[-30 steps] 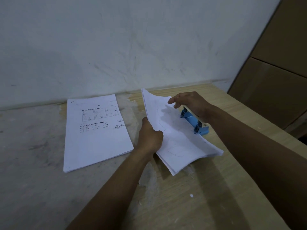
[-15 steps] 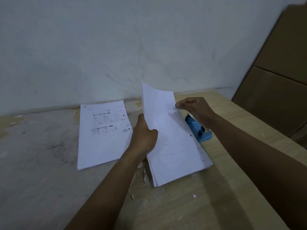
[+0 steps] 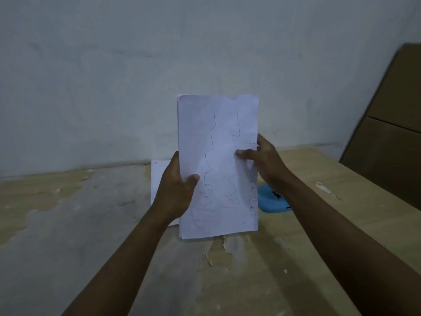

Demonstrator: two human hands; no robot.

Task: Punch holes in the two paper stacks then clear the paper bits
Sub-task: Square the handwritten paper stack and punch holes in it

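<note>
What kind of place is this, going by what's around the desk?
Probably a plain workroom or storeroom rather than a tidy office: a worn wooden table with peeling veneer against a bare scuffed wall, brown boards leaning at the right, and a blue hole punch beside the held paper stack.

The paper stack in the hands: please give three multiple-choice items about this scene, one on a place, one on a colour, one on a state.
1. Where is the hole punch?
A. on the table, right of the held stack
B. on the left side of the table
C. in the left hand

2. Its colour?
A. red
B. blue
C. black

3. How is the held paper stack?
A. flat on the table
B. upright, held by both hands
C. rolled up

Answers: 1 A, it shows behind the right hand; 2 B, blue body; 3 B, the left hand grips its other edge.
</note>
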